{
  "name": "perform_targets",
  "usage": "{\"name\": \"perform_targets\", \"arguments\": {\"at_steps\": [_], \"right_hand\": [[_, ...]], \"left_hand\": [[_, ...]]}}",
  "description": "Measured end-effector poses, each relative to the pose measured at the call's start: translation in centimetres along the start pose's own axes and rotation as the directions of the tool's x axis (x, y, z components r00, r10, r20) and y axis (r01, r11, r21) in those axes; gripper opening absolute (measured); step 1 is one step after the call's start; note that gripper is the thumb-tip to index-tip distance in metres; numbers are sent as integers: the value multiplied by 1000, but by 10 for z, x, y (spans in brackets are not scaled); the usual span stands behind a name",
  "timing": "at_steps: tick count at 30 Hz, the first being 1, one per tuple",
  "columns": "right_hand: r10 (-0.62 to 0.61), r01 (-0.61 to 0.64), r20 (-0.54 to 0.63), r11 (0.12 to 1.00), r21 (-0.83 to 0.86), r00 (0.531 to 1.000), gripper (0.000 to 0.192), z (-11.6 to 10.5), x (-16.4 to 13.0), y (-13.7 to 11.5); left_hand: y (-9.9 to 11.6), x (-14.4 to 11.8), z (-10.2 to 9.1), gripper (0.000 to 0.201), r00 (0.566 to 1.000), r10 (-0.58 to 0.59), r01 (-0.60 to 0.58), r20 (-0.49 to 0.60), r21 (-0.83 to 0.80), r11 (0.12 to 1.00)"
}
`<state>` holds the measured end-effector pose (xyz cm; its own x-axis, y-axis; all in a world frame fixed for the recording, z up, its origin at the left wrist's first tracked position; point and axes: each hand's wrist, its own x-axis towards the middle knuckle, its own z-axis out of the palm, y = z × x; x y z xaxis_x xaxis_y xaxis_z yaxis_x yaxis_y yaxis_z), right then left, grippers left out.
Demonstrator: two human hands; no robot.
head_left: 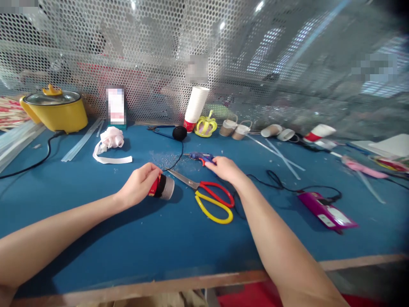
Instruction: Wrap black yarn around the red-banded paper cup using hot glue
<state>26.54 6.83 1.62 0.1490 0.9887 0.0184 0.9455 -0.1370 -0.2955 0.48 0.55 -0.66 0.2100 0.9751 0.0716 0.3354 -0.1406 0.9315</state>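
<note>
My left hand [140, 184] holds a paper cup [163, 186] lying on its side on the blue table [96, 230]; the cup has a red rim, a black band and a grey end. My right hand [225, 167] rests on the handle of a blue glue gun [200, 157] whose nozzle points left; its black cord runs back toward a black ball [180, 132]. Scissors [212, 196] with one red and one yellow handle lie between my two hands, blades pointing up-left.
A yellow electric pot [56, 110] stands at the back left beside clear glue sticks [81, 140] and a white ribbon flower [110, 140]. A stack of paper cups [195, 106], a yellow crown [206, 125], several loose cups and a purple device [329, 212] lie farther back and right.
</note>
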Motion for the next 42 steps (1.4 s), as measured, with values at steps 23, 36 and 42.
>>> {"name": "perform_targets", "arguments": {"at_steps": [23, 36, 42], "right_hand": [[-422, 225, 283, 816, 532, 861, 16, -43, -101, -53], [-453, 415, 228, 888, 199, 862, 18, -34, -111, -54], [-453, 424, 217, 890, 167, 865, 21, -30, -112, -54]], "left_hand": [[1, 0, -5, 26, 991, 130, -133, 26, 211, 969], [4, 3, -4, 27, 994, 106, -111, 34, 220, 969], [4, 4, -4, 27, 997, 79, -81, 16, 243, 967]]}}
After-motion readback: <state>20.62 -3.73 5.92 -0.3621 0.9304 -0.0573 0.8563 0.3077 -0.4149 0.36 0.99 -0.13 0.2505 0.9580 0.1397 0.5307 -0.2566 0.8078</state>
